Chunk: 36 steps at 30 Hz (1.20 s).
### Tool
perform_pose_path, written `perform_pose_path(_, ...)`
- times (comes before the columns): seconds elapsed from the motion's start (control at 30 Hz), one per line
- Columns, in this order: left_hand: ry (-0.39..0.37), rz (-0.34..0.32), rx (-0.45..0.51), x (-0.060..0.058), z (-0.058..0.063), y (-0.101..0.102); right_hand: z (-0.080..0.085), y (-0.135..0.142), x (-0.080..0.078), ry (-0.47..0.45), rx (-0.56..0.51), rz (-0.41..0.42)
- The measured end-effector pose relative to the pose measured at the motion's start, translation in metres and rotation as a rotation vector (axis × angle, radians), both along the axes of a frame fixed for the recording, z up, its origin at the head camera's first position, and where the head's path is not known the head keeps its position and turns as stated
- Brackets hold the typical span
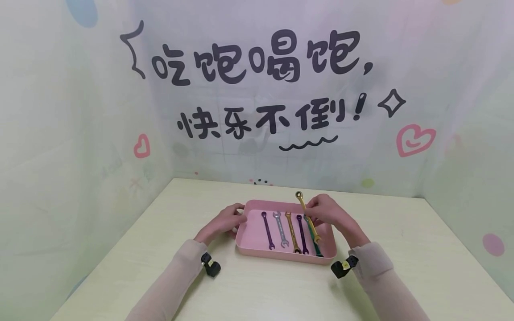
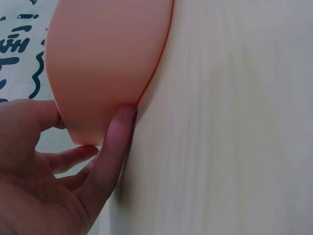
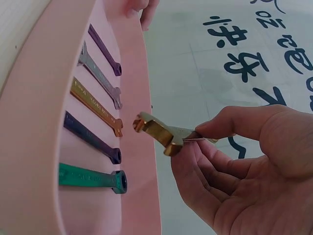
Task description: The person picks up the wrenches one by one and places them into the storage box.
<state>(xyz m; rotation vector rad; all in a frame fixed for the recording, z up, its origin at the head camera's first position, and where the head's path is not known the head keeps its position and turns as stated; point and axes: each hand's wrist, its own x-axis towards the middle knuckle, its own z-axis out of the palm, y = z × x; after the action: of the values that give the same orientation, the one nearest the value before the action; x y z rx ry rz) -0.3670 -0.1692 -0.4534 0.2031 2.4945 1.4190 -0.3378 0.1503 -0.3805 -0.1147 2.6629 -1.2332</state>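
Observation:
My left hand (image 1: 225,220) holds a shallow pink tray (image 1: 277,255) by its left end. In the left wrist view, its thumb and fingers sit on either side of the tray wall (image 2: 110,54). Over the tray's right part, my right hand (image 1: 326,208) pinches a gold combination wrench (image 1: 302,203) near its middle. Its open jaw end (image 3: 159,133) faces the right wrist camera. Below lie a purple wrench (image 1: 268,232), a silver wrench (image 1: 281,230), another gold wrench (image 1: 292,231), a dark purple wrench (image 1: 302,235) and a green wrench (image 3: 88,178), partly hidden in the head view.
The tray stands on a pale wooden table (image 1: 257,290). A white printed curtain (image 1: 257,165) with dark lettering hangs behind the table and along both sides. A small black camera (image 1: 211,266) is worn on the left wrist, another camera (image 1: 343,267) on the right.

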Motion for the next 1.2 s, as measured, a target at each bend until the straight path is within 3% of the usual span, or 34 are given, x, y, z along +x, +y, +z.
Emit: perform_pose_path(1.2, 0.008, 0.001, -0.014, -0.002, -0.001, 0.002, 0.009, -0.056, -0.02, -0.03, 0.067, 0.085)
